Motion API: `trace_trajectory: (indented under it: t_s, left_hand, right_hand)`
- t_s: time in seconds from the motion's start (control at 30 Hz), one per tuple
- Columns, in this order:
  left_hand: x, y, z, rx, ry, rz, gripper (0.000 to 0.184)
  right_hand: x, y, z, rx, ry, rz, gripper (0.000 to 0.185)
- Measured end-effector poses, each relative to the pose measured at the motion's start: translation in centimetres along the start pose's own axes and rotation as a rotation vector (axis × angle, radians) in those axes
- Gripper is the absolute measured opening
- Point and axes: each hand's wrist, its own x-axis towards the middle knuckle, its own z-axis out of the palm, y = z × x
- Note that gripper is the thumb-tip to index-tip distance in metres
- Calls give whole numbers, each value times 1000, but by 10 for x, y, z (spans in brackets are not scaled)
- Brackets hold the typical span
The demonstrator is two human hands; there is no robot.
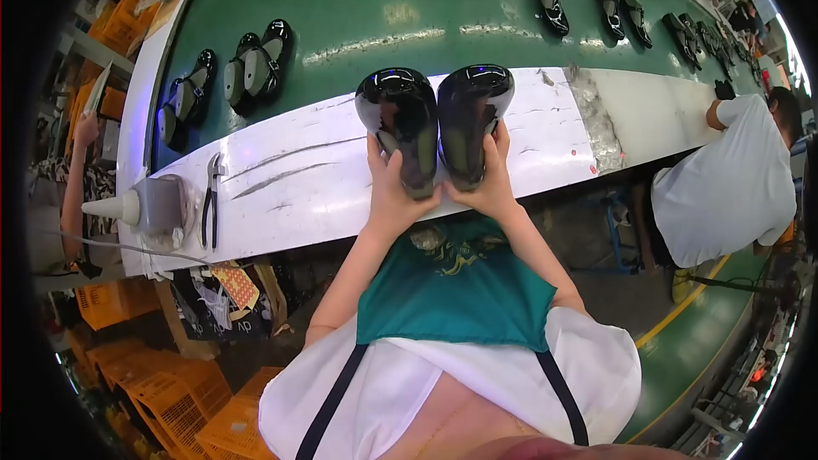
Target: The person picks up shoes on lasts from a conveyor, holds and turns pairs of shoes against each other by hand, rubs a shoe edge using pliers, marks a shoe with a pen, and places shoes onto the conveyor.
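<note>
Two glossy black shoes are held side by side over the white work surface, toes pointing away from me. My left hand (394,194) is closed around the heel end of the left shoe (397,115). Around the heel end of the right shoe (471,111), my right hand (494,175) is closed too. The thumbs lie along the shoes' sides, and the other fingers are partly hidden behind them. The shoes are nearly touching each other.
Beyond the white ledge (332,162), a green belt (358,8) carries several black strapped shoes (268,60) at left and more at right (550,0). Pliers (210,200) and a nozzle bottle (158,206) lie left. A person in white (724,179) sits right. Orange crates (179,392) stand below.
</note>
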Motion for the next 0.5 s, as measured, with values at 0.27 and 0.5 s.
trace_trajectory:
  t_s: [0.27,0.5]
  left_hand:
    - [0,0,3,-17,59,1,110]
    - [20,15,-50,475,-12,-52,76]
  right_hand:
    - [1,2,2,-25,-11,15,111]
    - [26,-27,-29,-362,-97,138,83]
